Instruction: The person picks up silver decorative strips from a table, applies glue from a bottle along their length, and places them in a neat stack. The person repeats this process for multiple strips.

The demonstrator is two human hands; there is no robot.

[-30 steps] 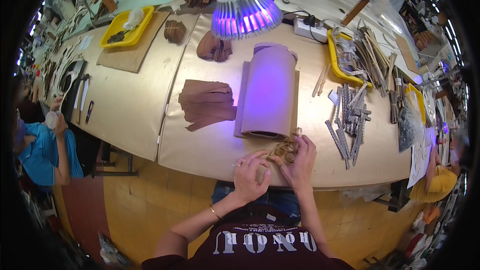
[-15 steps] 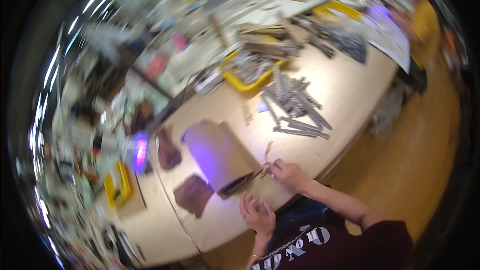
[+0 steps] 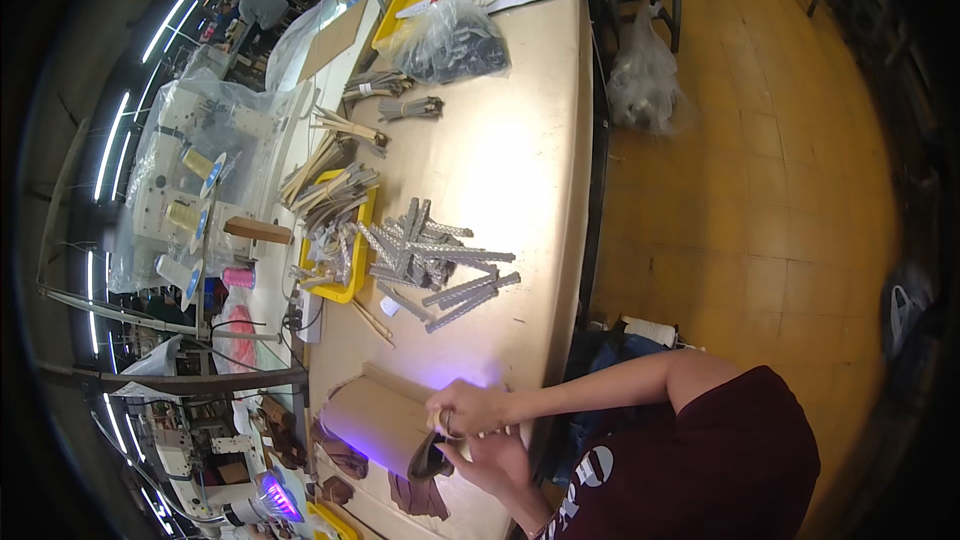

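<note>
My right hand (image 3: 468, 408) reaches in from the right along the table edge, its fingers curled on the top of a small dark brown leather piece (image 3: 430, 460). Just below it, my left hand (image 3: 492, 465) grips the same piece from the near side. The piece hangs at the end of a tan curved roll (image 3: 372, 418), which lies on the beige table (image 3: 520, 170) and is lit violet.
A pile of grey strips (image 3: 432, 262) lies mid-table beside a yellow tray (image 3: 352, 275) full of strips. Further off is a clear bag of dark parts (image 3: 452, 40). More brown pieces (image 3: 342, 457) and a violet lamp (image 3: 280, 498) are at the lower left. Wooden floor lies to the right.
The view has swung and rolled, so the table now runs up the picture. My hands stay together at the roll's end, still holding the small piece.
</note>
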